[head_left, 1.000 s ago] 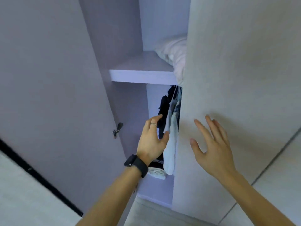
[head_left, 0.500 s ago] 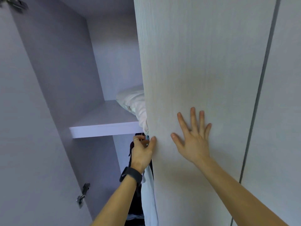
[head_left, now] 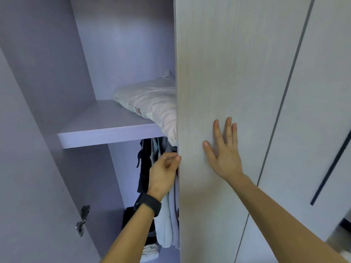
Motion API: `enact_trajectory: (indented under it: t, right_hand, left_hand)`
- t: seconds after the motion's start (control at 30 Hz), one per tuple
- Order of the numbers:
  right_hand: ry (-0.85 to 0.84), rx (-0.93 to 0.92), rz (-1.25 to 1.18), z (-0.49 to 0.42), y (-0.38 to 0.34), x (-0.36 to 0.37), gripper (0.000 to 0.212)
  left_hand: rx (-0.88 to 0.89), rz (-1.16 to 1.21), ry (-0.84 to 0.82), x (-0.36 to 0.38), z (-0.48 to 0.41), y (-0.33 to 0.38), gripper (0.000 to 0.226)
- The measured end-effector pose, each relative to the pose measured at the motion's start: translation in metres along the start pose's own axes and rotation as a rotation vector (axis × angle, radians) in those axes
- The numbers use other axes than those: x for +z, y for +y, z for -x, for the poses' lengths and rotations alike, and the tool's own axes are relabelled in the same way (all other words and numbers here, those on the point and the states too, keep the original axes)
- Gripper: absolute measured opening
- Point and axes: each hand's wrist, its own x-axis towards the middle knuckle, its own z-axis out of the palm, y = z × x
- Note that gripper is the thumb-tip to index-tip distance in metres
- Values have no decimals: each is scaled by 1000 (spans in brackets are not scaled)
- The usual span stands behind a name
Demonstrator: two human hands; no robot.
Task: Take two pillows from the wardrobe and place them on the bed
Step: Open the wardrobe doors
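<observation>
Left hand (head_left: 163, 173): grasps the free edge of the door (head_left: 228, 63), with the thumb tip on the front face and the fingers curled round behind the edge. How far they reach is hidden.
Right hand (head_left: 224, 154): lies flat on the front of the same door, to the right of the left hand. Its fingers are straight, slightly spread and pointing up, holding nothing.
Wrist and finger: there is a black band (head_left: 148, 204) on the left wrist and a thin ring (head_left: 163, 158) on one left finger.
Pillow (head_left: 152, 100): pale and rumpled, it lies on the shelf (head_left: 106, 128) inside the wardrobe (head_left: 123, 44), above the left hand. Its right part is hidden behind the door, and its near corner droops over the shelf's front lip (a scrap of cloth pokes up behind it, too little to identify).
Shelf: lilac, and bare to the left of the pillow.
Clothes (head_left: 146, 168): dark and light garments hang under the shelf, just behind the left hand and forearm. Some folded cloth lies lower down.
Door: pale wood grain, it covers the right half of the opening.
Hinge (head_left: 82, 219): metal, on the wardrobe's left inner wall, low and well apart from both hands.
Right side: more pale panels, separated by dark seams.
</observation>
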Motion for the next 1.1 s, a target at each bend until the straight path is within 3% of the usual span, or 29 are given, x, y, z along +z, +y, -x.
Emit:
enact_trajectory:
  t: [0.37,0.53,0.67,0.87,1.03,1.1]
  right_hand:
    - [-97,237,-311,153,-19,-63,65]
    - [-18,303,-326,218,-20,-78,60]
    - [100,370,-276,245,-20,-94,58]
    - [284,514,-60,274,-2,-127,53]
    - [397,585,117,280,21,-163,58]
    - [421,611,150,279,32,-175,59]
  left_hand:
    - [77,378,-398,22,87,21,13]
    - [137,428,-662,48,104,29,25]
    - [261,281,-753,81,112,36,37]
    - [605,77,-746,137,120,40,48]
    - [1006,-283,-754,189,134,35,83]
    - [1038,-382,-778,211,145,32,95]
